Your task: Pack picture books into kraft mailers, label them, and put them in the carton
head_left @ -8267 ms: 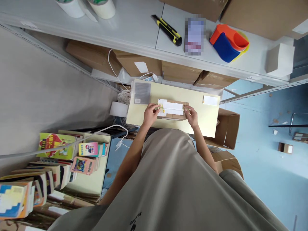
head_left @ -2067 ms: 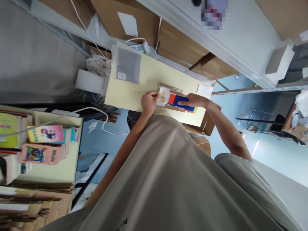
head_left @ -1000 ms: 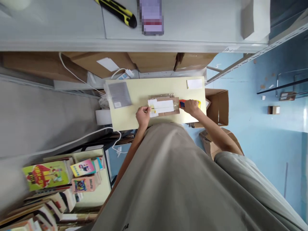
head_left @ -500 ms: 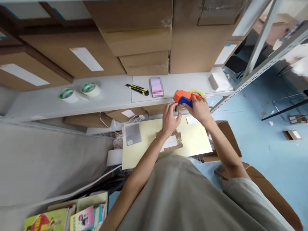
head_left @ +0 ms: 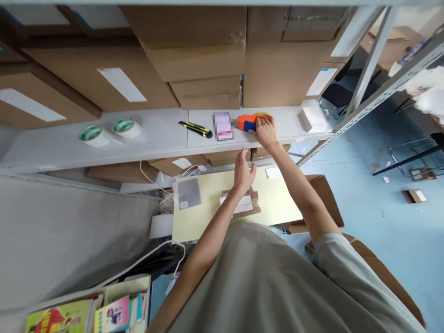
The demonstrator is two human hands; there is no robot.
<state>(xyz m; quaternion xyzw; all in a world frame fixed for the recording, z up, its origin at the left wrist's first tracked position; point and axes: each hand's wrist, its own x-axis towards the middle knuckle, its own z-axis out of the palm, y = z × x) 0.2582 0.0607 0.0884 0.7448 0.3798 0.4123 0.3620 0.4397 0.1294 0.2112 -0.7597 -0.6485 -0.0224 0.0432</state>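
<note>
My right hand (head_left: 266, 131) grips an orange and blue tape dispenser (head_left: 245, 122) at the shelf, close to the right of a pixelated pinkish card-like item (head_left: 223, 126). A yellow ring-shaped edge shows behind the dispenser. Lower down, my left hand (head_left: 243, 172) hangs in the air with thumb and fingers apart, holding nothing. Beneath it a small cardboard package (head_left: 247, 206) with a white label lies on the pale yellow board (head_left: 192, 226), partly covered by my left forearm. A black and yellow utility knife (head_left: 195, 129) rests on the shelf, left of the pinkish item.
Two tape rolls (head_left: 126, 128) stand on the grey shelf (head_left: 159, 134), left of the knife. Large cartons (head_left: 204, 60) line its back, and a white box (head_left: 314, 118) sits at its right end. A grey plastic pouch (head_left: 189, 193) lies on the board; books (head_left: 113, 314) fill a box at lower left.
My right hand has carried the tape dispenser forward and left, from above the shelf's front edge onto the shelf. My left hand stays nearly in place, now farther from the dispenser.
</note>
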